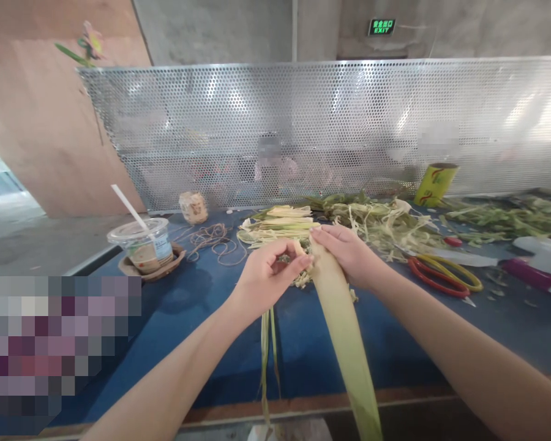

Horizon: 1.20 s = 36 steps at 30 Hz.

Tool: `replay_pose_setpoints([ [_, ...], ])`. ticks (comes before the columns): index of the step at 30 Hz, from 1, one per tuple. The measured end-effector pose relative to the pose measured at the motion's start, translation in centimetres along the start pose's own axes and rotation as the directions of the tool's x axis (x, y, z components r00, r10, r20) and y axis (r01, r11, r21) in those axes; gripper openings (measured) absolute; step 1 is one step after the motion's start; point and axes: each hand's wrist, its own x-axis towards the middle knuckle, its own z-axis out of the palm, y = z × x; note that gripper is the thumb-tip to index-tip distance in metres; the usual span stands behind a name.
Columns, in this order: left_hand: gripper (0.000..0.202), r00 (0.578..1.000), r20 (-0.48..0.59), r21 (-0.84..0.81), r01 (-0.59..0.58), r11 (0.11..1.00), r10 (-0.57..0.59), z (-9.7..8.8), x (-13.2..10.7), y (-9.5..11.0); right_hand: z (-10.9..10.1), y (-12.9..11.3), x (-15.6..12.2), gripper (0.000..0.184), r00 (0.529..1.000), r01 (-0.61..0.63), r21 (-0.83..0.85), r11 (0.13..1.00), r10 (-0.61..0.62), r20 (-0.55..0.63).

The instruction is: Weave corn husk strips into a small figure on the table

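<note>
A long, wide, pale green corn husk [337, 312] runs down from my fingers past the table's front edge. My right hand [342, 248] is closed on its upper end, thumb on top. My left hand [273, 269] pinches with thumb and fingers at that end, on the husk's left side; the exact grip is partly hidden. Behind both hands, a knotted or woven husk piece [302, 280] shows only in part. Narrow husk strips [267, 349] hang below my left hand. Further back lies a stack of pale husks [284, 222].
A lidded drink cup [144, 251] with a straw and coiled twine [211, 239] lie left. Rightward are shredded husks [381, 223], red and yellow-handled scissors [441, 275], a purple-handled tool [535, 277] and a yellow can [436, 184]. A perforated metal screen [303, 122] stands behind the blue table [179, 361].
</note>
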Motion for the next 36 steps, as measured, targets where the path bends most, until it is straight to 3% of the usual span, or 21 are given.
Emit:
replay_pose_setpoints([
  [4, 0.028, 0.978, 0.139, -0.288, 0.192, 0.938, -0.157, 0.1, 0.3, -0.4, -0.1, 0.2, 0.1, 0.034, 1.000, 0.000, 0.016, 1.000, 0.000, -0.010],
  [9, 0.024, 0.931, 0.265, -0.420, 0.345, 0.839, -0.250, 0.4, 0.4, -0.8, -0.2, 0.5, 0.4, 0.036, 0.998, -0.008, 0.048, 0.999, 0.011, -0.059],
  [15, 0.020, 0.922, 0.279, -0.532, 0.381, 0.756, -0.268, 0.5, 0.5, -1.0, -0.2, 0.1, 0.3, 0.034, 0.998, -0.049, 0.109, 0.993, 0.053, -0.036],
  [22, 0.024, 0.959, 0.162, -0.513, 0.283, 0.811, -0.232, 0.8, 0.3, -1.0, -0.1, 0.1, 0.3, 0.035, 0.994, -0.040, 0.148, 0.988, 0.055, -0.097],
  [25, 0.017, 0.941, 0.243, -0.579, 0.337, 0.743, -0.237, 0.8, 0.2, -1.0, 0.0, -0.3, 0.2, 0.035, 0.993, -0.057, 0.176, 0.983, 0.073, -0.088],
  [29, 0.027, 0.907, 0.331, -0.646, 0.419, 0.638, -0.261, 0.8, 0.2, -1.1, 0.2, -0.9, -0.1, 0.036, 0.993, -0.084, 0.215, 0.973, 0.099, -0.061],
  [36, 0.018, 0.908, 0.283, -0.589, 0.419, 0.691, -0.309, 1.0, 0.2, -1.1, 0.3, -0.9, -0.1, 0.035, 0.995, -0.068, 0.213, 0.975, 0.083, -0.061],
])
